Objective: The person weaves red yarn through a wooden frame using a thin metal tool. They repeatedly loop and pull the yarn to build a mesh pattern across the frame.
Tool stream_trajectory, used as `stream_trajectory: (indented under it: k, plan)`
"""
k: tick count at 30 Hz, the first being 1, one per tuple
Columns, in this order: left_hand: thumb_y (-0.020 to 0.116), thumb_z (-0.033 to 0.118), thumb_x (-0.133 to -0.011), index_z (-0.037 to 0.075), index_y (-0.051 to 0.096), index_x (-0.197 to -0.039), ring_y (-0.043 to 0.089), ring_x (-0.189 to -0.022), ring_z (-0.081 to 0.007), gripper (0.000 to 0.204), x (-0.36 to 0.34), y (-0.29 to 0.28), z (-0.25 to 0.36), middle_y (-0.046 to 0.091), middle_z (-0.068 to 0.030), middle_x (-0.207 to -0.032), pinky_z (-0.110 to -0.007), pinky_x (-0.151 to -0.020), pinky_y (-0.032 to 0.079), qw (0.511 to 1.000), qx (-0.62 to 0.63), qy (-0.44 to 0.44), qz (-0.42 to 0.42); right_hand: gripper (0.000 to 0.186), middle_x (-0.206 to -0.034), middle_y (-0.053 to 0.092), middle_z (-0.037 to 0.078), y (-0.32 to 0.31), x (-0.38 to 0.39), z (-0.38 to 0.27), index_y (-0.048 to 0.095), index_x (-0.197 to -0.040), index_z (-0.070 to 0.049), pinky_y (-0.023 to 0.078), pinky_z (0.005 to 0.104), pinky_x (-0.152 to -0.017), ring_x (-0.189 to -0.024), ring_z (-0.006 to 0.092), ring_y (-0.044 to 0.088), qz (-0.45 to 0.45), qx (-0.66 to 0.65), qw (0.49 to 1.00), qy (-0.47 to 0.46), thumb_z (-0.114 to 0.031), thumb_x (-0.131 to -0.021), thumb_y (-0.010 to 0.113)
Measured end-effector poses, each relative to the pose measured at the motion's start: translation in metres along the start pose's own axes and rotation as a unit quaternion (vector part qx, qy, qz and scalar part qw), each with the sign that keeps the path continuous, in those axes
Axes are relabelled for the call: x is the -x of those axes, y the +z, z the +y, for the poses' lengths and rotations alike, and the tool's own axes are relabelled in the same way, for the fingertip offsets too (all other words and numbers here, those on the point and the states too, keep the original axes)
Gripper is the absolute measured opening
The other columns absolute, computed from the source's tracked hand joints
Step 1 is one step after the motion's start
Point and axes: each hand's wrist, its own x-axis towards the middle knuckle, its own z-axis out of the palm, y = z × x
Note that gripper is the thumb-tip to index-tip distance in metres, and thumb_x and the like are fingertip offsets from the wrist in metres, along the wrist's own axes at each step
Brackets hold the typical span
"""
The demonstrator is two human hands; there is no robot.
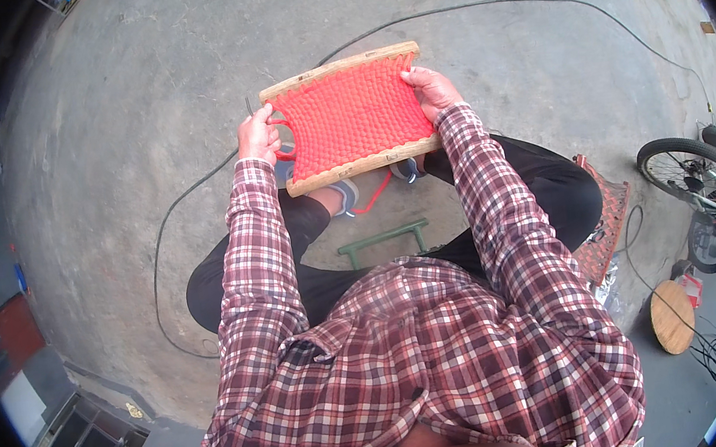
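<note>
Between my hands is a red woven panel (pixel 355 112), strung between two wooden bars. The far bar (pixel 340 70) and the near bar (pixel 365 165) run roughly left to right, slightly tilted. At the left edge, my left hand (pixel 258 135) is closed, with a thin metal hook or wire (pixel 249 106) showing above it and red cord loops (pixel 283 135) beside it. My right hand (pixel 433 92) grips the right edge, thumb on top near the far bar's end. A loose red cord (pixel 375 197) hangs below the near bar, by my shoes.
A green metal frame piece (pixel 383 236) stands on the concrete floor between my legs. A long black cable (pixel 475 5) curves around the far side and left. At right are a bicycle (pixel 692 175), a round wooden board (pixel 673 318) and a reddish openwork piece (pixel 607 223).
</note>
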Motion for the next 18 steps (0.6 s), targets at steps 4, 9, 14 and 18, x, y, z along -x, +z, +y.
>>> stream_trajectory:
  k: [4,9,14,18]
  plan:
    - [0.062,0.02,-0.082,0.013,0.044,-0.071,0.027,-0.035,-0.0063,0.023,0.003,-0.005,0.006,0.031,0.0059,-0.048,-0.024,-0.033,0.016,0.998,-0.007,0.034,0.042,0.018,-0.095,0.064,0.013,0.008,0.004,0.002,0.06,-0.099,0.004,0.047,0.0369,-0.084,-0.089,0.024,0.061,0.064,0.056,0.994,-0.063,0.001,-0.083,0.054]
    - [0.062,0.019,-0.08,0.013,0.045,-0.07,0.027,-0.035,-0.0065,0.021,0.006,-0.022,0.009,0.033,0.0055,-0.05,-0.024,-0.033,0.015,0.993,0.009,0.034,0.112,0.018,-0.088,0.064,0.012,0.007,-0.004,0.002,0.061,-0.097,0.004,0.05,0.0321,-0.073,-0.08,0.0214,0.062,0.19,0.09,0.973,-0.095,0.006,-0.079,0.058]
    - [0.064,0.021,-0.081,0.014,0.047,-0.074,0.028,-0.037,-0.0064,0.019,0.005,-0.027,0.007,0.035,0.0055,-0.053,-0.024,-0.035,0.017,0.992,0.009,0.044,0.116,0.02,-0.088,0.064,0.011,0.002,-0.011,0.001,0.06,-0.098,0.005,0.05,0.0311,-0.07,-0.079,0.0197,0.061,0.201,0.169,0.959,-0.106,0.004,-0.078,0.061]
    - [0.067,0.023,-0.081,0.013,0.048,-0.078,0.028,-0.036,-0.0072,0.021,0.005,-0.018,0.001,0.033,0.0053,-0.051,-0.025,-0.034,0.017,0.994,0.029,0.017,0.101,0.014,-0.088,0.063,0.009,0.006,-0.005,-0.003,0.058,-0.094,0.002,0.051,0.0314,-0.07,-0.075,0.0188,0.061,0.146,0.119,0.98,-0.065,0.0,-0.081,0.062]
